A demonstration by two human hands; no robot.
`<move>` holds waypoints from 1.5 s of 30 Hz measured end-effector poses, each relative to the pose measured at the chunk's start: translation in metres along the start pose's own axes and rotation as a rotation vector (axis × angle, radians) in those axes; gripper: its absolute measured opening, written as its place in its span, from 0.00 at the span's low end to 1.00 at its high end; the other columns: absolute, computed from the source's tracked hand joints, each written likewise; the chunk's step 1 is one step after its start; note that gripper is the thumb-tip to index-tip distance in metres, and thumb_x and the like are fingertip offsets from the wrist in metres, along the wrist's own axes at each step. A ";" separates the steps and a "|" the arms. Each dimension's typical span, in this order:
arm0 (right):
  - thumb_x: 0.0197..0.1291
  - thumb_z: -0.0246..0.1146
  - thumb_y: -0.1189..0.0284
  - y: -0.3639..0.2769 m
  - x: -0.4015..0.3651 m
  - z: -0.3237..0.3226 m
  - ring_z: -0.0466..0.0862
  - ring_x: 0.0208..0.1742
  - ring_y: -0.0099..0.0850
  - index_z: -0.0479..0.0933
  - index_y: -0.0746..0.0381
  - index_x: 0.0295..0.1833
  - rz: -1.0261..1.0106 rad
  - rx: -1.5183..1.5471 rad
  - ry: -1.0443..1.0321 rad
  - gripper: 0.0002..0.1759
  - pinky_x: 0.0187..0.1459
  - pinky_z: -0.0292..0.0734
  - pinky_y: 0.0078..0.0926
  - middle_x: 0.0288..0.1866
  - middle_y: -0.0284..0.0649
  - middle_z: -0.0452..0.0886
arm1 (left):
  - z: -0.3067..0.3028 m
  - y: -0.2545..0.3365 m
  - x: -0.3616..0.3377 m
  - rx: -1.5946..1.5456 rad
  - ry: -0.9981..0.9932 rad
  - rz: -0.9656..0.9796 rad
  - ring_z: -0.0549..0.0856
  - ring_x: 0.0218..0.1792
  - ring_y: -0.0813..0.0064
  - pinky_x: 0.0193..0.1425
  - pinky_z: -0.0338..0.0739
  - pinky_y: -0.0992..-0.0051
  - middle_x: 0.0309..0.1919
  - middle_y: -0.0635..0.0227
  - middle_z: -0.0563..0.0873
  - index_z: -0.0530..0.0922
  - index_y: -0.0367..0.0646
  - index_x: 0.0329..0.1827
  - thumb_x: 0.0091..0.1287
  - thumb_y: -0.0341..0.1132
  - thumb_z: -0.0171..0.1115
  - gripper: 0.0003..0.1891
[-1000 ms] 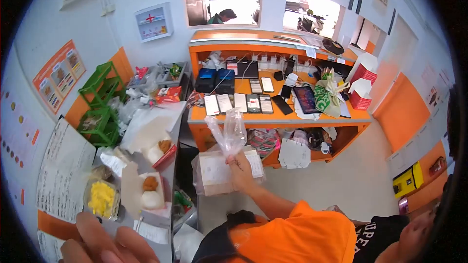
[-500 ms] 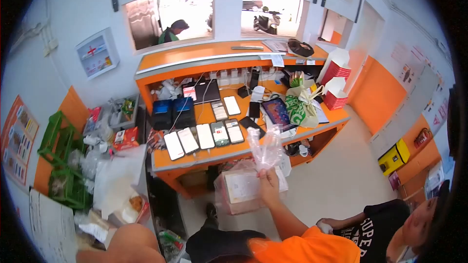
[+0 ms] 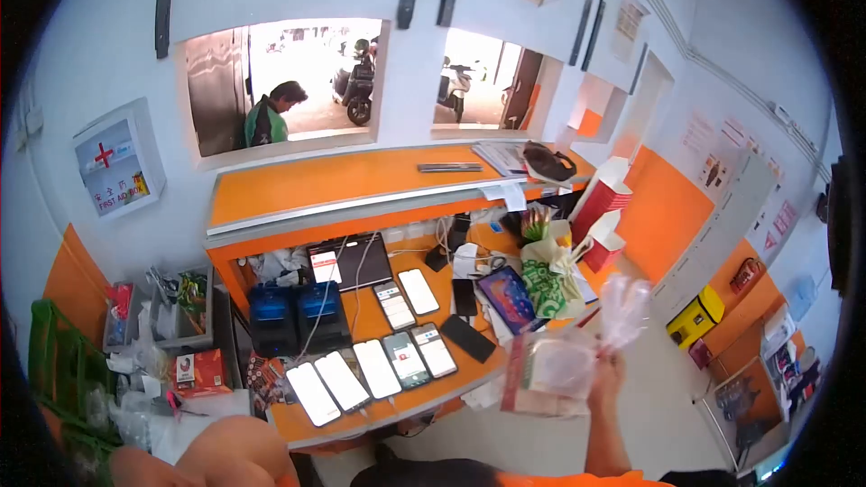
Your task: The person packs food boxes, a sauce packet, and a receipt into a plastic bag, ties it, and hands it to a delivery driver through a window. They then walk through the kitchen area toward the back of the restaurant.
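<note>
My right hand (image 3: 608, 381) is closed around the gathered neck of a clear plastic bag (image 3: 622, 311), whose top sticks up above my fist. A pale, reddish-edged package (image 3: 548, 372) shows through the bag, just left of the hand, in front of the orange counter's right part. At the lower left edge, bare skin of my left hand or arm (image 3: 230, 453) bulges in close to the camera; its fingers cannot be made out, nor anything they may hold.
Several phones (image 3: 374, 368), two blue-black devices (image 3: 320, 311), a tablet (image 3: 508, 299) and a green-white bag (image 3: 548, 280) lie on the orange counter (image 3: 316, 428). Grey bins (image 3: 185, 307) and green crates (image 3: 50, 352) stand left. Beyond the window is a person (image 3: 268, 117).
The view has tilted up and shifted. My right hand has carried the bag to the right, away from my body. The co-worker in the black shirt is mostly out of view.
</note>
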State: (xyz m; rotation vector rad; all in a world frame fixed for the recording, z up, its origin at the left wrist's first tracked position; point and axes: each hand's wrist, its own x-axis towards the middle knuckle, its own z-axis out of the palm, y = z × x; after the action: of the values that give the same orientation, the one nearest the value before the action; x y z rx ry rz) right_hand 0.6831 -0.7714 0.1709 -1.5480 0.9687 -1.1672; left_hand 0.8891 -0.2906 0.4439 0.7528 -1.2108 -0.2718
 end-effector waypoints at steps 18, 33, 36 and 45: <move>0.74 0.52 0.64 -0.131 0.072 0.093 0.68 0.41 0.20 0.77 0.68 0.59 -0.166 0.168 0.145 0.20 0.49 0.66 0.17 0.37 0.28 0.70 | -0.177 -0.022 0.017 0.178 -0.203 0.133 0.70 0.42 0.79 0.43 0.65 0.70 0.42 0.81 0.75 0.79 0.56 0.35 0.69 0.31 0.59 0.05; 0.74 0.51 0.67 -0.141 0.113 0.170 0.71 0.43 0.20 0.75 0.71 0.59 -0.098 0.327 -0.100 0.20 0.53 0.66 0.17 0.40 0.30 0.74 | -0.131 -0.019 0.020 0.056 -0.033 -0.098 0.70 0.43 0.74 0.43 0.64 0.70 0.44 0.74 0.74 0.81 0.52 0.46 0.66 0.34 0.63 0.07; 0.74 0.51 0.67 -0.137 0.125 0.174 0.71 0.42 0.20 0.74 0.72 0.60 -0.116 0.350 -0.118 0.20 0.52 0.66 0.16 0.38 0.29 0.73 | -0.087 -0.014 0.033 0.050 0.209 -0.205 0.69 0.42 0.71 0.44 0.63 0.68 0.41 0.74 0.71 0.79 0.53 0.35 0.66 0.33 0.62 0.02; 0.74 0.50 0.67 -0.108 0.188 0.172 0.73 0.44 0.22 0.73 0.73 0.59 -0.088 0.466 -0.241 0.20 0.57 0.65 0.21 0.42 0.34 0.76 | -0.020 -0.063 0.072 0.160 0.345 -0.285 0.68 0.41 0.65 0.45 0.62 0.65 0.39 0.77 0.66 0.76 0.59 0.30 0.67 0.32 0.59 0.08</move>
State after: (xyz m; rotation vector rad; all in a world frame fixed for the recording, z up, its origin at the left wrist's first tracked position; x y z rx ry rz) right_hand 0.8996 -0.8854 0.2999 -1.3200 0.4324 -1.1372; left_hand 0.9456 -0.3705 0.4532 1.0671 -0.8038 -0.2678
